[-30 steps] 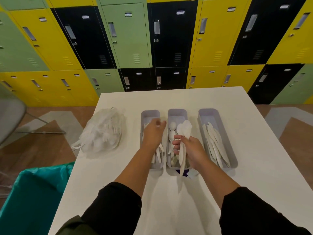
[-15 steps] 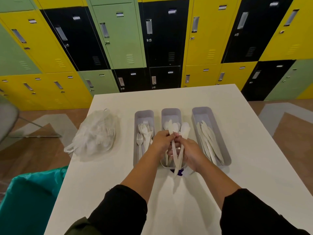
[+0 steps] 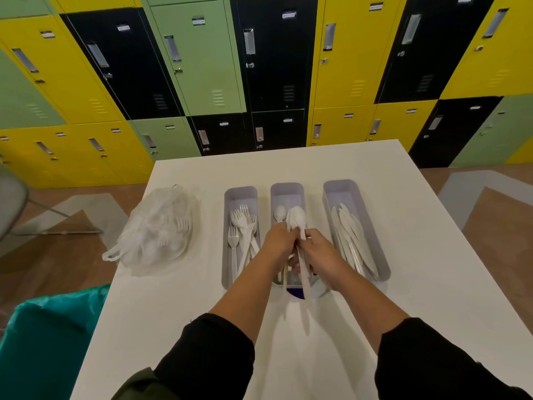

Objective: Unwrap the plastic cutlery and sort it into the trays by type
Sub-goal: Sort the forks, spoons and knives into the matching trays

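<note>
Since a second ago, left hand (image 3: 279,241) drawn in from over the fork tray (image 3: 240,194) to meet right hand (image 3: 318,249) above the spoon tray (image 3: 287,190). Both hands now pinching one wrapped cutlery piece (image 3: 298,223), its pale spoon-like end up, long wrapper tail hanging past the near tray edge. Unwrapping apparently under way; sorting of this piece not yet done. Forks lying in the left tray, a spoon (image 3: 279,212) in the middle one, knives (image 3: 350,238) in the knife tray (image 3: 341,189). Clear bag of wrapped cutlery (image 3: 157,229) left of the trays on the white table (image 3: 403,226), plenty apparently left inside. Teal bin (image 3: 43,336) beside the near left corner.
</note>
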A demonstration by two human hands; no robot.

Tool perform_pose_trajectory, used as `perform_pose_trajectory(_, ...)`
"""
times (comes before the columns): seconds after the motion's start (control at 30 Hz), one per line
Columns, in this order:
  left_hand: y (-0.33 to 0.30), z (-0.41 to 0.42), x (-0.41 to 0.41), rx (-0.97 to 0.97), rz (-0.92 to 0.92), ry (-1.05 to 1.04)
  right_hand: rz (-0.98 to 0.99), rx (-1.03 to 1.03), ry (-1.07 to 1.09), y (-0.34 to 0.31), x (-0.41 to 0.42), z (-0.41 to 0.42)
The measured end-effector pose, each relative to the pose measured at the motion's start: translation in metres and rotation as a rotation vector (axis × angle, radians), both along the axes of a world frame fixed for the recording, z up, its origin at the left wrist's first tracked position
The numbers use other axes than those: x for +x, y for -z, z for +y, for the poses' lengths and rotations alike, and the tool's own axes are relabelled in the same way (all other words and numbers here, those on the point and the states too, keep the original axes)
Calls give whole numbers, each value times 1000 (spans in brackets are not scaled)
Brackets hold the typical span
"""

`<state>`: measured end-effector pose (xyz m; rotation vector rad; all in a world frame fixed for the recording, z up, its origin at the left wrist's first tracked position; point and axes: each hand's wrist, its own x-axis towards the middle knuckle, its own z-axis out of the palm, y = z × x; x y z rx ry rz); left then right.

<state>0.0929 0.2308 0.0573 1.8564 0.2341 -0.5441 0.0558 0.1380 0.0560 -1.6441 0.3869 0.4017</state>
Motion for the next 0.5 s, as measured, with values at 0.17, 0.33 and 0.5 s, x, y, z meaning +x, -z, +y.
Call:
perform_pose_trajectory(0.17,3,-9,0,-34,1,-106,-54,-40,127,9,2,-3)
perform_pose_trajectory(0.33,1,-21,7,-80,9,-213,-123,-47,333,7,4,-27)
perform_pose_trajectory(0.5,-2,-51,11,-225,216,-180,-158,-69,434,6,-4,-58)
